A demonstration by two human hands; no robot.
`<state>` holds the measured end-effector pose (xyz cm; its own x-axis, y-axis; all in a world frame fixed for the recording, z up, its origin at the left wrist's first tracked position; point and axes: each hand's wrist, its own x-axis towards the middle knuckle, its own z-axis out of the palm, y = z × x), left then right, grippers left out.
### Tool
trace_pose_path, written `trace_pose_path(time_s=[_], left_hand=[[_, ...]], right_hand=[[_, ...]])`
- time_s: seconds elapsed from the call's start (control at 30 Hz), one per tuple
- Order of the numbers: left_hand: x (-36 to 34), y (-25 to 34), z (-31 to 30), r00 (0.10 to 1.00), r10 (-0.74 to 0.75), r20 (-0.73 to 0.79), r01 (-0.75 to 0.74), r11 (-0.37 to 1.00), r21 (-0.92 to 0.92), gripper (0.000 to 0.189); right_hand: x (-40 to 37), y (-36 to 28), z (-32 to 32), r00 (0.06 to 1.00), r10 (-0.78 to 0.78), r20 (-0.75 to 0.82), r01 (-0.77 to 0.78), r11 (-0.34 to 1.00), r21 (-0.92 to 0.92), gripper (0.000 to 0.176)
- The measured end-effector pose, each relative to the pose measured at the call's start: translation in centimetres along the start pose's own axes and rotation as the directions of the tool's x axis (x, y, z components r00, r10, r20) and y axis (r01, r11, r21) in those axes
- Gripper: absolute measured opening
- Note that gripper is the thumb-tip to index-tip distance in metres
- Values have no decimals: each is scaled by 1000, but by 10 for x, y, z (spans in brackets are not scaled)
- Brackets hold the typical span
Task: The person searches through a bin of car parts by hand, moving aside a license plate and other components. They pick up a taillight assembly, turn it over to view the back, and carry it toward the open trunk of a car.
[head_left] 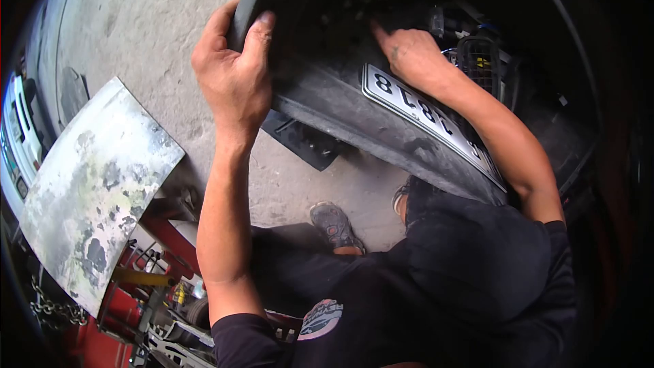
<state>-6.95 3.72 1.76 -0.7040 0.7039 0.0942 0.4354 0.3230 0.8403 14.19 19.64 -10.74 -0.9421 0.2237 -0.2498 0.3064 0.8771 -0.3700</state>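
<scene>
A dark panel [340,123] with a raised edge spans the upper middle. My left hand [235,71] is wrapped round its left edge, thumb on the near face and fingers behind. A white licence plate [429,119] with dark characters, upside down in this view, lies along the panel. Just above the plate, my right hand [412,54] reaches into the dark hollow with the index finger stretched out and the other fingers curled. Nothing shows in this hand. What the fingertip touches is lost in shadow.
A patchy, worn sheet panel [99,184] stands at the left. Below it are a red frame [102,341], a chain [58,307] and metal parts. A black piece [303,140] lies on the concrete floor [146,20]. A dark grille-like part [480,61] is at the right.
</scene>
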Motion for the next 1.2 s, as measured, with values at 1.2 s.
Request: trace_pose_path(time_s=[1.2], left_hand=[[0,4,-1,1000,-22,14,21,999,27,32]], right_hand=[[29,38,-17,934,-138,-331,99,986,-131,21]])
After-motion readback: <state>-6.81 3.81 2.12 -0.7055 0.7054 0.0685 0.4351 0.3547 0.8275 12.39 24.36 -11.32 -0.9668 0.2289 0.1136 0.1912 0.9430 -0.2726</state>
